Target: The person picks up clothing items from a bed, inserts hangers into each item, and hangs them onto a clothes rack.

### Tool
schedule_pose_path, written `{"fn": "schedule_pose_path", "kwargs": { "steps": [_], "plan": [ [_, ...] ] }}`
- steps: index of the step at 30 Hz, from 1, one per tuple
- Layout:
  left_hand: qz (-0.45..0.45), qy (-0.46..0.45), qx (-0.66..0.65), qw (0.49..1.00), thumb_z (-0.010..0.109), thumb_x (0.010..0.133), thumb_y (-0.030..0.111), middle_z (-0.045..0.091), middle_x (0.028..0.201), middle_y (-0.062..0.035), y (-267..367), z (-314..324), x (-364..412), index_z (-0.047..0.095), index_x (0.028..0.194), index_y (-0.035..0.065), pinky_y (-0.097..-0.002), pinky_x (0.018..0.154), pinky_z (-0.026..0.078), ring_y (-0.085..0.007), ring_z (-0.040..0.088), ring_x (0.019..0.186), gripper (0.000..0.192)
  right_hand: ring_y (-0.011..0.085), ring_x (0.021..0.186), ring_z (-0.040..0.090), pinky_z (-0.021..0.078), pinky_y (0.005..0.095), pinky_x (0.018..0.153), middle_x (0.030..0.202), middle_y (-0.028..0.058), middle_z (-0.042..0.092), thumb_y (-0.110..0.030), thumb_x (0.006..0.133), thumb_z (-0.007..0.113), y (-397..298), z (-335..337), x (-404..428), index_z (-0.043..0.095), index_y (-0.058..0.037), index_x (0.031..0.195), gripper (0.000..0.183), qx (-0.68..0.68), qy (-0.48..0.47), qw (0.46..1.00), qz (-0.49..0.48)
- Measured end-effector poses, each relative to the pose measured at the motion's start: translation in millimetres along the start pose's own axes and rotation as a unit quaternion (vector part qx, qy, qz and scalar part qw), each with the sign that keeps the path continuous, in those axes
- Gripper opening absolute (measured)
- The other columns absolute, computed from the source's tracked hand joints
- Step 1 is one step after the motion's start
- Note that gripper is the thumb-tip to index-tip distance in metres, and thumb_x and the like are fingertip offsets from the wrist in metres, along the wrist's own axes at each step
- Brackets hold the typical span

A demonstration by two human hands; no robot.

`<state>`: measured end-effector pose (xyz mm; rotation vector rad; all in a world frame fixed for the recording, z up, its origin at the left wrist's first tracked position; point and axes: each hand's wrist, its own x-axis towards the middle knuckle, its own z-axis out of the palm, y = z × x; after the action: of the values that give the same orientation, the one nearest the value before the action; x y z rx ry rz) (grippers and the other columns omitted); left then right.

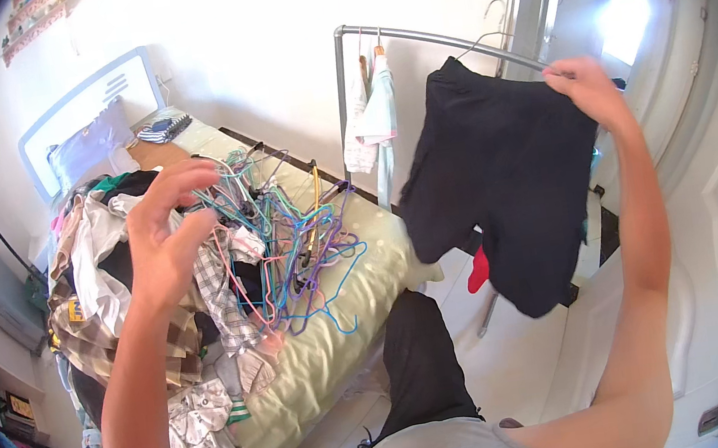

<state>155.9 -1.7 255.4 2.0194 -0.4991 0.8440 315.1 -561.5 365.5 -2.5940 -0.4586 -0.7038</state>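
Observation:
Black shorts (492,152) hang beside the metal clothes rail, legs downward. My right hand (586,89) pinches the right corner of their waistband, close to the rail. Part of a thin wire hanger (484,37) shows above the waistband; the rest is hidden behind the cloth. My left hand (166,232) is raised on the left with fingers curved and apart, holding nothing. Below it in the picture lie a heap of clothes (95,259) and a tangle of coloured hangers (294,225) on the bed.
The clothes rail (436,37) stands at the bed's far side, carrying light garments (372,113) on hangers. A pillow (93,140) rests by the headboard of the bed (346,280). Something red (478,273) shows below the shorts. A white door (699,274) is on the right.

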Motion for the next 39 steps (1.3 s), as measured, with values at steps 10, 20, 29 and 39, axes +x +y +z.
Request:
{"fn": "schedule_pose_path", "kwargs": {
  "steps": [10,20,29,39],
  "plan": [
    [-0.222,0.155,0.084,0.959,0.064,0.088,0.009,0.069,0.121,-0.007,-48,-100,-190,0.072,0.113,-0.0026,-0.0314,0.097,0.048,-0.0163,0.063,0.106,0.028,0.0487,0.107,0.073,0.0575,0.0546,0.092,0.103,0.0316,0.075,-0.012,0.085,0.061,15,175,119,0.075,0.0056,0.098,0.025,-0.129,0.052,0.987,0.08],
    [-0.345,0.284,0.325,0.834,0.063,0.092,0.012,0.07,0.113,-0.0116,-45,-232,-580,0.074,0.113,-0.0032,-0.0352,0.076,0.054,-0.0228,0.066,0.097,0.028,0.0458,0.118,0.071,0.0583,0.0542,0.096,0.123,0.0264,0.074,-0.011,0.088,0.064,-33,266,178,0.074,-0.0008,0.112,0.027,-0.095,0.058,0.981,0.156],
    [-0.525,0.468,0.211,0.679,0.066,0.093,0.01,0.071,0.093,-0.0031,-26,-133,-560,0.077,0.109,0.0023,-0.0296,0.07,0.052,-0.0129,0.065,0.084,0.02,0.0514,0.109,0.069,0.0534,0.0589,0.095,0.11,0.0362,0.07,-0.025,0.084,0.064,4,344,211,0.069,0.0101,0.11,0.044,-0.03,-0.014,0.993,0.111],
    [-0.476,0.369,0.333,0.726,0.066,0.091,-0.003,0.071,0.101,-0.0058,-49,-63,-536,0.074,0.098,-0.0019,-0.0279,0.081,0.055,-0.0137,0.067,0.087,0.011,0.0213,0.095,0.075,0.0583,0.0352,0.084,0.11,0.0112,0.077,-0.021,0.1,0.07,-183,400,70,0.071,-0.0037,0.127,0.033,0.229,-0.041,0.952,-0.2]
  ]
}}
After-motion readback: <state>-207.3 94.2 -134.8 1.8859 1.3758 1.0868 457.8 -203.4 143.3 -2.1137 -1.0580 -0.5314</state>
